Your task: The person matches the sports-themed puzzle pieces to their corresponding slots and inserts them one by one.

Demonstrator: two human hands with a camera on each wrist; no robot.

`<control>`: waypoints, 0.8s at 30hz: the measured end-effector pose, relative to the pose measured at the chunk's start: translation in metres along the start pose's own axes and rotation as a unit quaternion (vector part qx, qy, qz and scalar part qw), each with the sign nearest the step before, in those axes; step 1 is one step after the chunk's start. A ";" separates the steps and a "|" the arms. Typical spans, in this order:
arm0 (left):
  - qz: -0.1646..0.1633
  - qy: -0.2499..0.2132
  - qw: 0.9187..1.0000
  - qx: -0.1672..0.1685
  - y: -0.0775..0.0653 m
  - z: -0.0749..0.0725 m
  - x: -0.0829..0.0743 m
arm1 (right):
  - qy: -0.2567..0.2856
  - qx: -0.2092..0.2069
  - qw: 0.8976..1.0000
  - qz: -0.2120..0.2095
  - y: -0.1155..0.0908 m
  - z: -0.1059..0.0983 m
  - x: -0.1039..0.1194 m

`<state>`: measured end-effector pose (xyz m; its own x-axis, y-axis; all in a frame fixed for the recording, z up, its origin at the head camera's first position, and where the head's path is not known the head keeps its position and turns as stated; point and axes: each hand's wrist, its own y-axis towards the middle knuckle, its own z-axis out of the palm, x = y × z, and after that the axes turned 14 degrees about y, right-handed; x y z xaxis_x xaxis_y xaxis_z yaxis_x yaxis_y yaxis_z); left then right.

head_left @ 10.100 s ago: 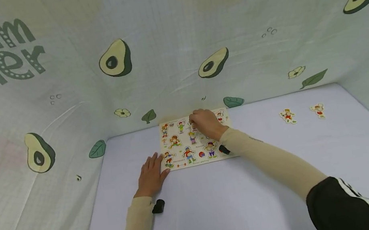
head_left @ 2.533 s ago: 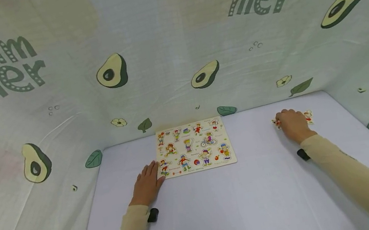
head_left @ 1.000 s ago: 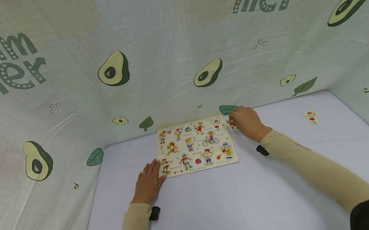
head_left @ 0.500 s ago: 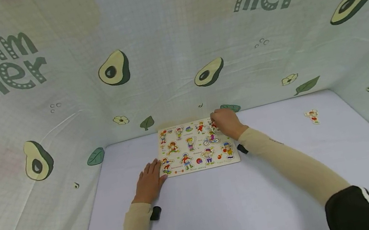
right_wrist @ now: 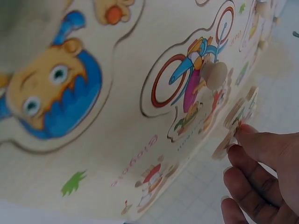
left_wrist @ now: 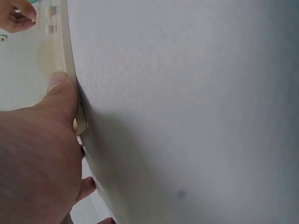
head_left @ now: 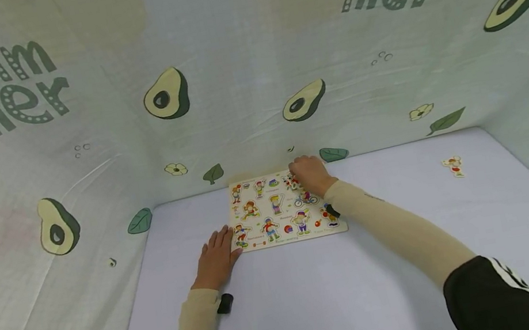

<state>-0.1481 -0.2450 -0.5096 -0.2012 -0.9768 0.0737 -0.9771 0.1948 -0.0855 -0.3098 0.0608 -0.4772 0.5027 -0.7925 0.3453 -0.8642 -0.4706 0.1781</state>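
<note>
A wooden peg puzzle board (head_left: pixel 290 242) printed with cartoon sports figures lies near the back of the table. My left hand (head_left: pixel 214 259) rests at its left side with fingers straight. In the left wrist view, that thumb (left_wrist: pixel 63 93) lies along the board's edge. Over the board's upper right part, my right hand (head_left: pixel 312 173) pinches a flat wooden puzzle piece (right_wrist: pixel 240 112) between thumb and fingers. In the right wrist view the piece is tilted, just off the board's surface, beyond the cyclist piece (right_wrist: pixel 187 79) with its round knob. Fingers hide part of it.
One loose puzzle piece (head_left: pixel 454 166), a figure in red and white, lies on the white table (head_left: pixel 394 184) at the right. A pale cloth (head_left: pixel 233 106) printed with avocados and leaves hangs behind the table and along both sides.
My right hand picked up one of the two loose pieces at the right and carried it left, first to the board's top right corner, then slightly further left. The left hand stayed put.
</note>
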 end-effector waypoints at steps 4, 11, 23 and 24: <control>-0.002 -0.003 1.000 0.002 0.000 -0.001 0.000 | -0.004 0.009 1.000 -0.001 0.006 0.004 0.003; -0.002 -0.007 1.000 0.008 0.002 0.002 0.001 | -0.028 0.037 0.999 0.018 0.012 0.012 0.009; -0.002 -0.001 1.000 0.003 0.003 0.007 0.002 | -0.079 0.068 0.994 0.036 0.021 0.019 0.014; -0.003 -0.002 1.000 0.004 0.003 0.006 0.001 | -0.081 0.066 0.994 0.037 0.022 0.019 0.014</control>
<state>-0.1509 -0.2463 -0.5155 -0.1950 -0.9783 0.0698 -0.9777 0.1882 -0.0928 -0.3212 0.0320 -0.4861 0.4449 -0.8734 0.1980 -0.8934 -0.4481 0.0310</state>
